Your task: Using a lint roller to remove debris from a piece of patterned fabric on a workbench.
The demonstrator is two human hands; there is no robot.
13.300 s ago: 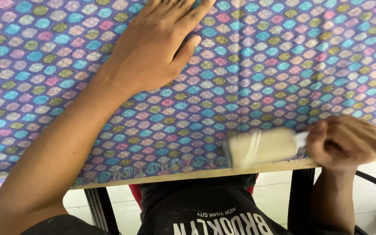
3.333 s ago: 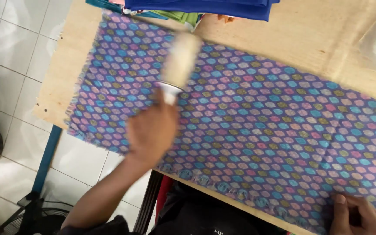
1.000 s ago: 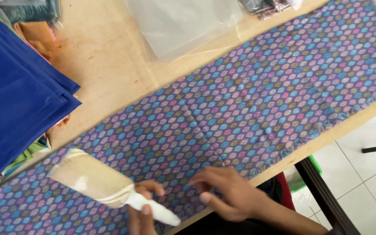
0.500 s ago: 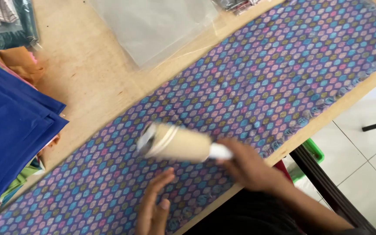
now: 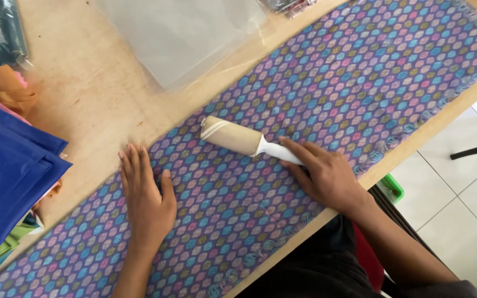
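A long purple cloth (image 5: 327,94) with small multicoloured ovals lies diagonally across a wooden table (image 5: 89,105). My right hand (image 5: 327,176) grips the white handle of a lint roller (image 5: 233,136), whose beige roll rests on the cloth near its far edge. My left hand (image 5: 146,198) lies flat, fingers spread, pressing the cloth down to the left of the roller, fingertips at the cloth's far edge.
A clear plastic bag (image 5: 183,33) lies on the table beyond the cloth. Folded blue fabric (image 5: 6,187) is stacked at the left, with orange cloth (image 5: 6,91) behind it. White floor tiles (image 5: 459,198) and a green object (image 5: 391,186) show past the table's near edge.
The roller has moved a little along the cloth. My left hand has gone from reaching in at the bottom to lying flat on the cloth left of the roller.
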